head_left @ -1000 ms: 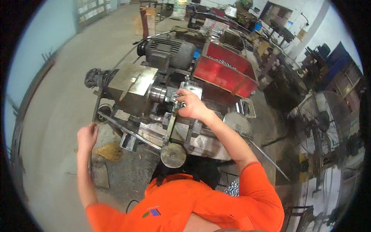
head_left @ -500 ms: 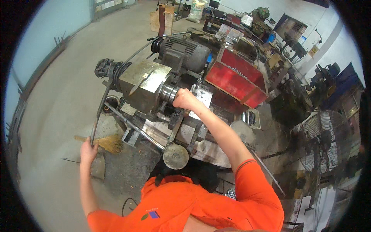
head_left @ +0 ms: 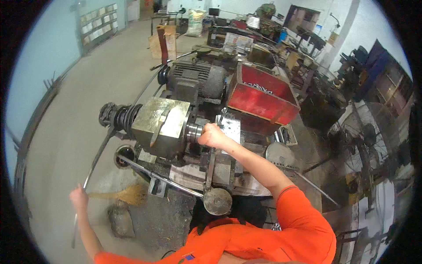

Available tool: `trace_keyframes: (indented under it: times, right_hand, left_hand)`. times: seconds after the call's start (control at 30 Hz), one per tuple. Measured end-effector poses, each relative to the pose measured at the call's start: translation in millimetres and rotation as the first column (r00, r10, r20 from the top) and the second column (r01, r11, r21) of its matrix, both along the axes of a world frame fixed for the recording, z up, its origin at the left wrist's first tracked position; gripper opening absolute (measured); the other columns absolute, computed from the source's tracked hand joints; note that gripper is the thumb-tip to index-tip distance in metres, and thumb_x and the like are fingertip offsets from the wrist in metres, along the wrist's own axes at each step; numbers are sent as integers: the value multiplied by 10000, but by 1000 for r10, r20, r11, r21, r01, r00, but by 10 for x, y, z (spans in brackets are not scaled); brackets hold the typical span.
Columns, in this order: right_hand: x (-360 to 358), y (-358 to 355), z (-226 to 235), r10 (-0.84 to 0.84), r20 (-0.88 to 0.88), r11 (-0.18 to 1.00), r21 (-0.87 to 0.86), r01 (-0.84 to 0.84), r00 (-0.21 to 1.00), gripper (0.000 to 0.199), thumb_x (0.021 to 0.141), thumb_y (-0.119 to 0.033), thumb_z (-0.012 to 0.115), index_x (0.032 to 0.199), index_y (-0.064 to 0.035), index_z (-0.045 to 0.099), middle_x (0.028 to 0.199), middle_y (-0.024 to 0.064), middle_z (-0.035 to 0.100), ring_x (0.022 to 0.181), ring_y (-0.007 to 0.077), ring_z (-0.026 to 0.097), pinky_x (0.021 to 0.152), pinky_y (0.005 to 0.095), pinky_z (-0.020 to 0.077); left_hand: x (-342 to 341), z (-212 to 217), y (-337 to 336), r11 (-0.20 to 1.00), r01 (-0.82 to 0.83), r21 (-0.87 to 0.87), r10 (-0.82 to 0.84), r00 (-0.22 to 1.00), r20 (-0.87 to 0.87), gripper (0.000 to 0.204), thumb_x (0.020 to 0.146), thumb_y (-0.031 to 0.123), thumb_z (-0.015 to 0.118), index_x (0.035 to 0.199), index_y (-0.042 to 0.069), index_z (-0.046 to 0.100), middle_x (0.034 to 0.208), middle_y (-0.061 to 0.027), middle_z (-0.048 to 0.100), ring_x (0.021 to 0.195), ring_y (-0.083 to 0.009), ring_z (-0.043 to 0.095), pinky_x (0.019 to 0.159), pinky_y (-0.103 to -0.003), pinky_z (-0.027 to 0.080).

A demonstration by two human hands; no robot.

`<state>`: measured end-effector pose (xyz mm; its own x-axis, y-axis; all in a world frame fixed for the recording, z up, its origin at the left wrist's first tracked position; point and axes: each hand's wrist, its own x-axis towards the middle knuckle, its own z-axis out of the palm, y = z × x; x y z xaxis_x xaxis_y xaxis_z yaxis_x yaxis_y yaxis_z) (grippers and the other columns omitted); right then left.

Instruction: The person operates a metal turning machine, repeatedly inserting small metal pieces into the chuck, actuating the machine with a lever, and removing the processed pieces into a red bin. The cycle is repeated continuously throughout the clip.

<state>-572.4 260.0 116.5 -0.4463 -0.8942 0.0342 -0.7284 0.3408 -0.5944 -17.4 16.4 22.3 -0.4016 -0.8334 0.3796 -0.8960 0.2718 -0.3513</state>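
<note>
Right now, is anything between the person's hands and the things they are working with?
Nothing visible. The right hand already rests at the lathe's chuck, and the left hand already grips the long metal rod.

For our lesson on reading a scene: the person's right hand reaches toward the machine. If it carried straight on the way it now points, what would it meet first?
The right hand points left toward the round steel spindle at the face of the brass-coloured machine housing. It would likely meet that spindle first; it looks already at or against it, though depth is unclear.
</note>
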Motion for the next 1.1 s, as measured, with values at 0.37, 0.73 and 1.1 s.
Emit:
trace_keyframes:
  times: [0.37, 0.73, 1.1]
  right_hand:
    - [-60, 754, -79, 86, -263, 890, -413, -193, 961, 293, 581, -110, 643, 853, -2, 652, 1146, 207, 544, 1030, 355, 537, 858, 389, 458]
    - [-651, 3434, -598, -384, -183, 903, -277, 327, 905, 329, 573, -176, 667, 878, -52, 679, 1097, 165, 598, 998, 338, 568, 871, 389, 460]
    - [-1360, 5748, -1343, -670, -622, 242, 333, 911, 405, 313, 670, -258, 628, 931, -86, 616, 996, 154, 632, 957, 319, 585, 863, 425, 432]
  left_hand:
    - [-995, -231, 62, 939, 166, -302, -330, 687, -648, 274, 819, 143, 577, 1041, -13, 612, 901, -194, 637, 841, -347, 614, 747, -425, 485]
    - [-1954, -2265, 321, 611, 390, 689, -411, 900, -145, 500, 702, 304, 668, 1140, 95, 549, 894, -126, 663, 841, -306, 644, 713, -416, 512]
    - [-2022, -1593, 436, 647, 492, 583, -206, 848, -488, 419, 718, 253, 703, 1091, 88, 609, 999, -143, 638, 886, -316, 612, 782, -400, 477]
